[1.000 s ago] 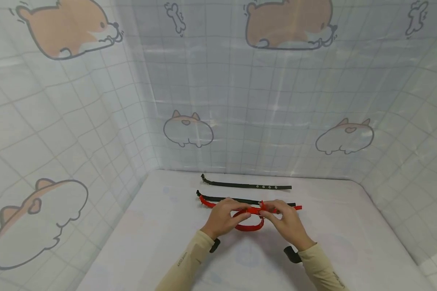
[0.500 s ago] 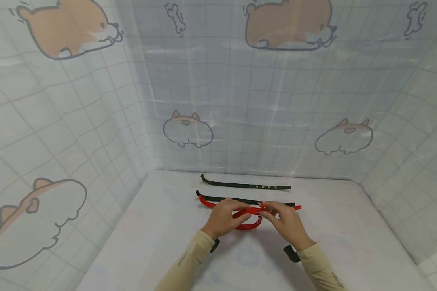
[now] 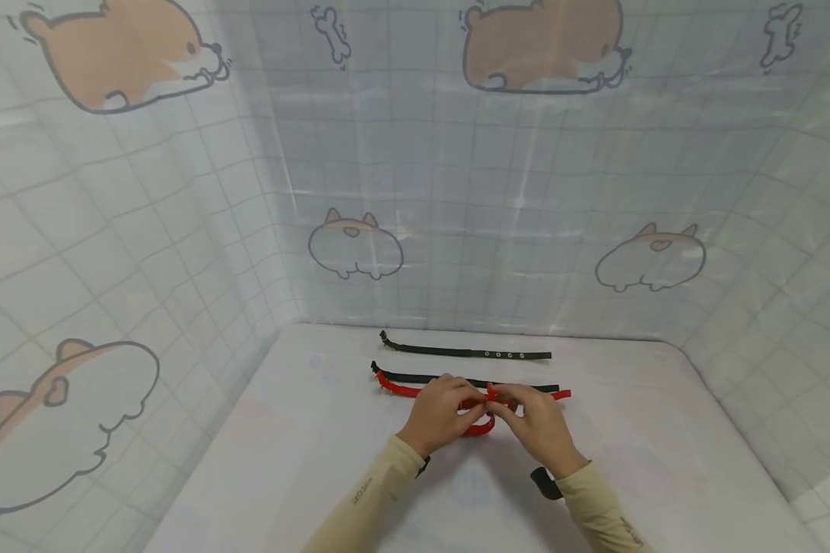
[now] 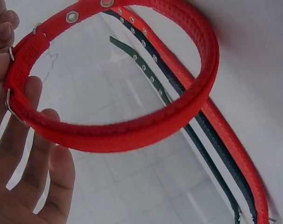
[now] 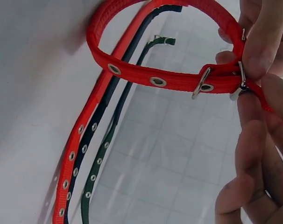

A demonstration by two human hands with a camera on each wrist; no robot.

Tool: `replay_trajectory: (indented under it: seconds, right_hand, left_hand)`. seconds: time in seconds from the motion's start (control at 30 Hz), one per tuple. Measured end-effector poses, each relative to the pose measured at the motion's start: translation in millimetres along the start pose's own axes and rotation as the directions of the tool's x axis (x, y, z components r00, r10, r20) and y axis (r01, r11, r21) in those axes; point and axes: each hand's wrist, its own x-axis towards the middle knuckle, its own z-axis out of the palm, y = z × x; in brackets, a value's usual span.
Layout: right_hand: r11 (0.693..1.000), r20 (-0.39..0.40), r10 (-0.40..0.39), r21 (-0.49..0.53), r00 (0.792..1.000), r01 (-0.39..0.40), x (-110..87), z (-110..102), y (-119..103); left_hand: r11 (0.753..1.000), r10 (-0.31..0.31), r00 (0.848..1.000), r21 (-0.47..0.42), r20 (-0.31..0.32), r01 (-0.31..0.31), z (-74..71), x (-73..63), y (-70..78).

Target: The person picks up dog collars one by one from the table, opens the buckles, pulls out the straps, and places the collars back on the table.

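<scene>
A red pet collar (image 5: pixel 158 81) with metal eyelets is bent into a closed loop (image 4: pixel 118 137) between my two hands. My left hand (image 3: pixel 437 416) pinches it beside the metal buckle (image 5: pixel 242 74), thumb and fingers close to the frame. From the other side my right hand (image 3: pixel 536 426) pinches the strap by the buckle with thumb and forefinger. Fingertips of both hands nearly meet there, and the strap end is partly hidden by the right fingers. A metal ring (image 5: pixel 202 83) sits round the strap near the buckle.
Behind the hands a second red collar (image 3: pixel 401 390) lies flat on the white surface (image 3: pixel 304 461). Beside it lies a dark navy collar (image 4: pixel 221 144), then a dark green collar (image 3: pixel 443 352) farthest back. Patterned sheeting (image 3: pixel 429 177) rises at the back and sides.
My left hand has slid right, closer to the right hand, covering more of the collar. Less of the loop shows below the hands. The collars lying behind stay put.
</scene>
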Motion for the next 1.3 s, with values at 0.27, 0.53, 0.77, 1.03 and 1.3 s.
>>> replay_trajectory:
  seconds: [0.27,0.53,0.77,1.03,1.3]
  right_hand:
    - [0.998,0.026,0.012,0.061,1.000,-0.014,1.9,-0.9,1.8]
    - [0.993,0.052,0.034,0.110,0.998,-0.040,3.4,-1.1,1.8]
    - [0.992,0.021,0.008,0.128,1.000,-0.010,5.8,-1.9,1.6]
    - [0.988,-0.059,-0.004,0.153,0.998,0.013,9.5,-3.1,1.6]
    - [0.983,-0.064,-0.003,0.183,0.998,0.015,11.4,-5.5,1.0]
  left_hand:
    - [0.999,-0.025,0.999,-0.045,0.049,0.027,-1.2,4.0,-4.6]
    - [0.998,-0.057,0.997,-0.038,0.052,0.059,-2.1,3.0,-2.8]
    - [0.995,-0.077,0.995,0.063,0.057,0.073,0.0,3.1,0.3]
    - [0.967,0.089,0.993,0.234,0.072,-0.104,-6.3,4.5,8.4]
    - [0.970,0.114,0.988,0.204,0.104,-0.134,-12.1,6.4,15.8]
